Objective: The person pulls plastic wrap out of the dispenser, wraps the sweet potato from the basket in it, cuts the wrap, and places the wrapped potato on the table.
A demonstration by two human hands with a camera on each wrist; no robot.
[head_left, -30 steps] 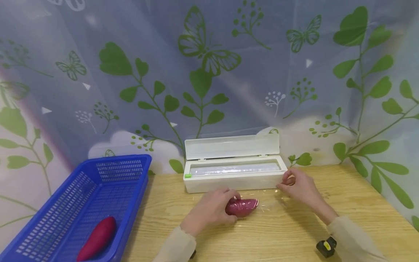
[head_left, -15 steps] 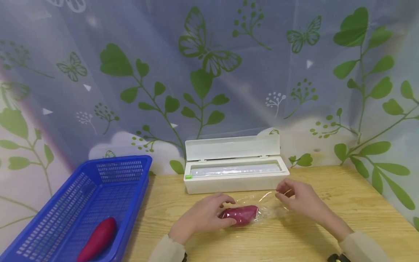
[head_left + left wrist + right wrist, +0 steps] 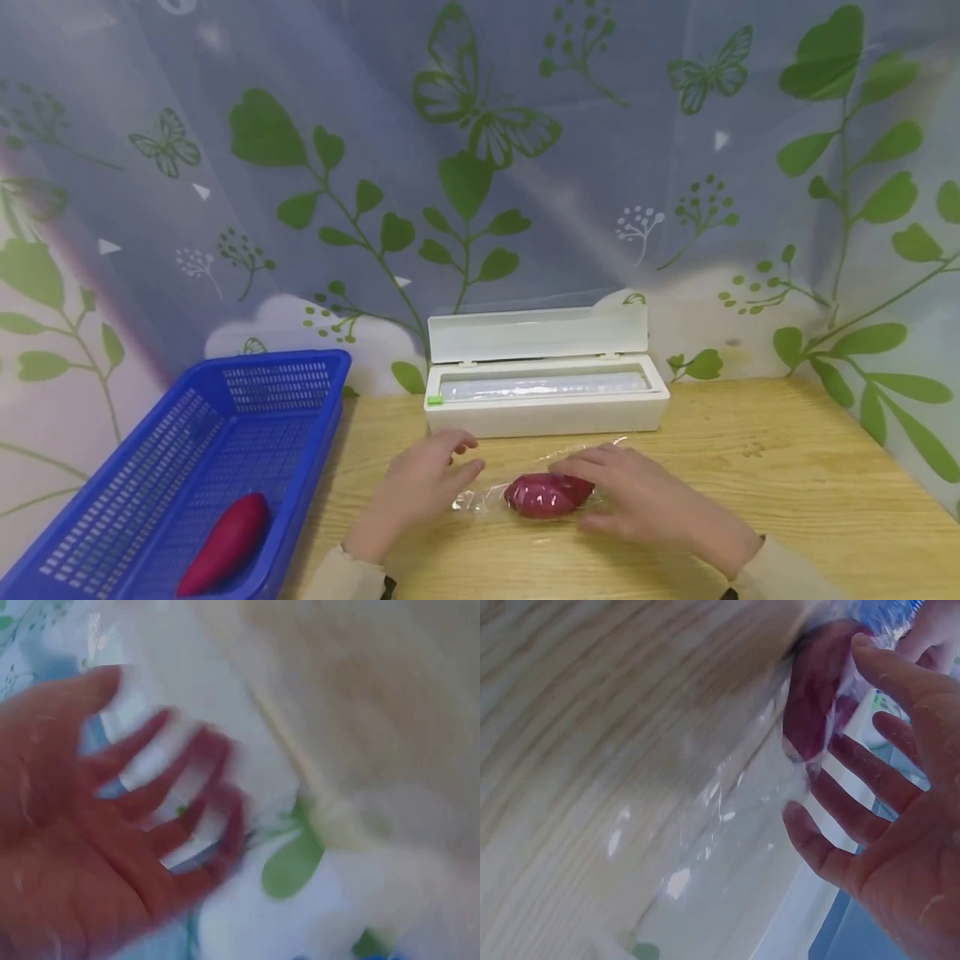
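Fingers [image 3: 851, 814] of the right hand [image 3: 648, 504] are lying spread at the right end of a film-wrapped red tuber [image 3: 542, 497], which is resting on the wooden counter [image 3: 787, 467]. Parted, loosely bent fingers of the left hand [image 3: 416, 483] are hovering near the loose clear film [image 3: 480, 500]. Behind, an open white box [image 3: 551, 418] is holding a film roll [image 3: 540, 387]; leftward, a blue basket [image 3: 311, 454] is containing an unwrapped tuber [image 3: 227, 542].

We could slide across the bare tabletop [image 3: 817, 467] to the right of the right hand [image 3: 645, 500]; between the left hand [image 3: 422, 483] and the wrapped purple bundle [image 3: 542, 497] we have a gap, crossed by loose film [image 3: 474, 501]. Beyond the bundle, the white box [image 3: 547, 417] with its raised lid [image 3: 538, 336] bars us, as does the blue basket [image 3: 296, 492] at left.
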